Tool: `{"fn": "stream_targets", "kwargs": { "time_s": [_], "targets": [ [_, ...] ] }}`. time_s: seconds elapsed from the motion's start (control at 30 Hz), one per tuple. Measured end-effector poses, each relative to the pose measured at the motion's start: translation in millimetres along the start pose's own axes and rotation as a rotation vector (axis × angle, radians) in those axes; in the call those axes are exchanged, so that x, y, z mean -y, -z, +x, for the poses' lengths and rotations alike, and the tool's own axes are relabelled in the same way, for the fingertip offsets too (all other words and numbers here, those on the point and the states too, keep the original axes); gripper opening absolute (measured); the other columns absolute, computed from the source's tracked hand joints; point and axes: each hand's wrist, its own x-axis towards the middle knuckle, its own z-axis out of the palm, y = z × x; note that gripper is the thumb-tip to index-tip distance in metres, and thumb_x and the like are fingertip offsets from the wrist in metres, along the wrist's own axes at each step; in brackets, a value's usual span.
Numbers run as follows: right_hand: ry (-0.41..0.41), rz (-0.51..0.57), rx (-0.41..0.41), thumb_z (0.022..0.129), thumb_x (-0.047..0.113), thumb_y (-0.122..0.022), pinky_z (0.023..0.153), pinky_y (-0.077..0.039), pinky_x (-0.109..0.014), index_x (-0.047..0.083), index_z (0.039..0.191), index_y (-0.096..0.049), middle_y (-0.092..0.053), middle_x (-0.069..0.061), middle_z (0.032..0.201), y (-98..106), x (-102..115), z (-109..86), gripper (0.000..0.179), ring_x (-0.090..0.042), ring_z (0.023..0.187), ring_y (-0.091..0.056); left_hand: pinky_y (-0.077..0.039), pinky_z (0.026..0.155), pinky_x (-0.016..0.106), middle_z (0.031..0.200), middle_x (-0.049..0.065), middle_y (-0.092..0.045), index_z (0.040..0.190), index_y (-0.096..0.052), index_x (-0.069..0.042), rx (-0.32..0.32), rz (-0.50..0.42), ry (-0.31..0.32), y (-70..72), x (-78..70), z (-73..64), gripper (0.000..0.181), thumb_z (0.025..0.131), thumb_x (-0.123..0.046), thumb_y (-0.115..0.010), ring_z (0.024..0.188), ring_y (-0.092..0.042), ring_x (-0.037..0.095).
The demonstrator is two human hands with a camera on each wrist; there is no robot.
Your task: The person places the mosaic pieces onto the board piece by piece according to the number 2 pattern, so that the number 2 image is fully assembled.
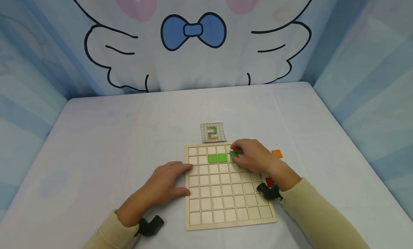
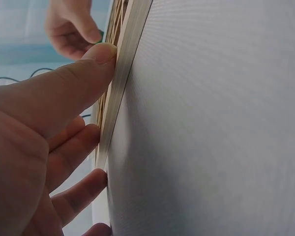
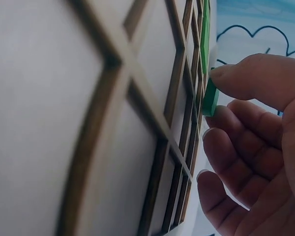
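A square wooden grid board (image 1: pixel 206 228) lies on the white table. Two light green square tiles (image 1: pixel 217 158) sit side by side in its second row from the far edge. Just right of them, my right hand (image 1: pixel 255 155) pinches a darker green tile (image 3: pixel 210 99) between thumb and fingers, close over the grid. In the head view its fingers partly cover this tile. My left hand (image 1: pixel 166 182) rests along the board's left edge, thumb and fingertips at the rim with the fingers fairly straight.
Beyond the board's far edge lies a small pattern card (image 1: pixel 213 132) with a coloured figure on a grid. To the right are an orange tile (image 1: pixel 276 153) and a red piece (image 1: pixel 269 182) partly hidden by the right wrist. Printed fabric walls surround the table.
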Motion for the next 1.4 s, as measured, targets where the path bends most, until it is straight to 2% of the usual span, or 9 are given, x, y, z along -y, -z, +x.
{"fn": "stream_targets", "kwargs": {
  "time_s": [0.3, 0.7, 1.07, 1.4],
  "targets": [
    [0.019, -0.064, 0.025, 0.095, 0.017, -0.068, 0.088, -0.052, -0.043, -0.002, 0.118, -0.066, -0.068, -0.010, 0.109, 1.1, 0.8, 0.9, 0.030, -0.026, 0.100, -0.065, -0.040, 0.102, 0.057, 0.135, 0.010, -0.060, 0.138, -0.059, -0.007, 0.000, 0.004, -0.009, 1.7, -0.7, 1.1, 0.068, 0.080, -0.029, -0.086, 0.129, -0.050, 0.033],
    [-0.015, -0.046, 0.044, 0.095, 0.013, -0.069, 0.083, -0.054, -0.038, -0.001, 0.118, -0.067, -0.070, -0.005, 0.103, 2.4, 5.0, 0.5, 0.027, -0.019, 0.091, -0.066, -0.040, 0.102, 0.056, 0.134, 0.010, -0.061, 0.138, -0.059, -0.007, -0.001, 0.012, -0.015, 2.0, -0.6, 1.6, 0.068, 0.080, -0.028, -0.086, 0.129, -0.051, 0.033],
    [0.002, -0.065, 0.045, 0.096, 0.010, -0.065, 0.082, -0.053, -0.038, 0.001, 0.119, -0.068, -0.069, -0.004, 0.102, -1.3, 6.9, -1.2, 0.025, -0.017, 0.090, -0.063, -0.038, 0.104, 0.056, 0.136, 0.008, -0.060, 0.139, -0.058, -0.009, 0.024, 0.003, 0.031, 0.8, -1.8, 0.1, 0.069, 0.080, -0.030, -0.086, 0.131, -0.049, 0.032],
    [-0.018, -0.022, 0.033, 0.095, 0.009, -0.065, 0.083, -0.054, -0.038, 0.000, 0.119, -0.067, -0.070, -0.006, 0.107, 2.7, 4.3, -1.5, 0.026, -0.020, 0.095, -0.067, -0.039, 0.103, 0.056, 0.136, 0.008, -0.060, 0.139, -0.058, -0.008, 0.009, 0.014, -0.003, -0.1, 0.7, 0.0, 0.069, 0.080, -0.030, -0.086, 0.130, -0.050, 0.033]
  ]
}}
